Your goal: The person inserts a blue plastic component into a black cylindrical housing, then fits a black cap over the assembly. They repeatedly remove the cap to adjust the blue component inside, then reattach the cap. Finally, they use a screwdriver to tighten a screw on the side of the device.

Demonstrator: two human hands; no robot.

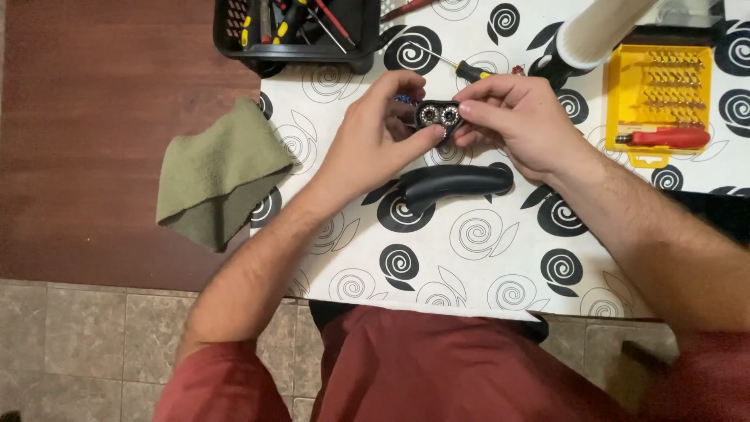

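Observation:
Both my hands hold a small black part with two round silver discs [438, 116], raised a little over the table. My left hand [373, 139] grips its left side with thumb and fingers. My right hand [516, 121] pinches its right side from above. Just below the hands a curved black plastic body [453, 181] lies on the white cloth with black spirals [469, 250].
A folded green rag [215, 176] lies at the left on the brown tabletop. A black basket of screwdrivers [297, 27] stands at the back. A yellow bit case with a red driver [660, 101] sits at the right, a loose screwdriver [461, 69] and a white tube [598, 31] behind the hands.

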